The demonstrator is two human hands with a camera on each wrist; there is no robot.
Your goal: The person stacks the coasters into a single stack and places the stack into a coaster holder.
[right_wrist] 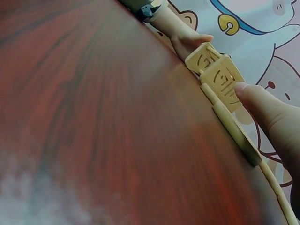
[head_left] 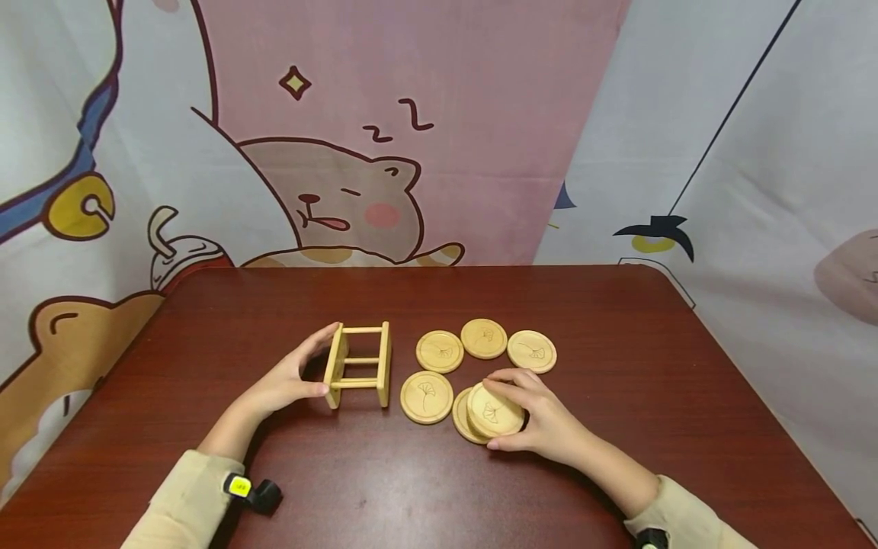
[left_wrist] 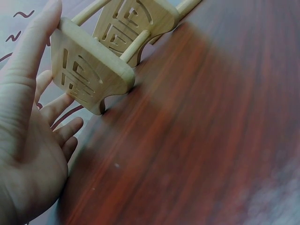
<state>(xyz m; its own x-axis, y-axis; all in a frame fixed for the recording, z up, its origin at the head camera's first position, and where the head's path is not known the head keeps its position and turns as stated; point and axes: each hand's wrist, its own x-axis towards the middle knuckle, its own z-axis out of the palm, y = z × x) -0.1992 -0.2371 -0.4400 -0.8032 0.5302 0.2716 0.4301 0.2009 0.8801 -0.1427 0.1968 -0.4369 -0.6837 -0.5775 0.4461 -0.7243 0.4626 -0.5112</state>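
Note:
A small wooden coaster rack (head_left: 360, 364) stands on the dark red table (head_left: 384, 488). My left hand (head_left: 328, 360) holds its left end panel, thumb on the near corner and fingers at the far corner. In the left wrist view the carved panel (left_wrist: 91, 70) sits against that hand (left_wrist: 33, 140). My right hand (head_left: 495, 415) pinches a round wooden coaster (head_left: 488, 408) and tilts it up over another coaster (head_left: 461, 422) lying flat. The right wrist view shows a fingertip (right_wrist: 267, 108) on the coaster's rim (right_wrist: 234, 131), with the rack (right_wrist: 218, 77) beyond.
More coasters lie flat right of the rack: one in front (head_left: 427, 396) and three in a row behind (head_left: 439, 351), (head_left: 483, 338), (head_left: 531, 351). A cartoon-print cloth (head_left: 357, 152) hangs behind the table. The table's far edge runs close behind the coasters.

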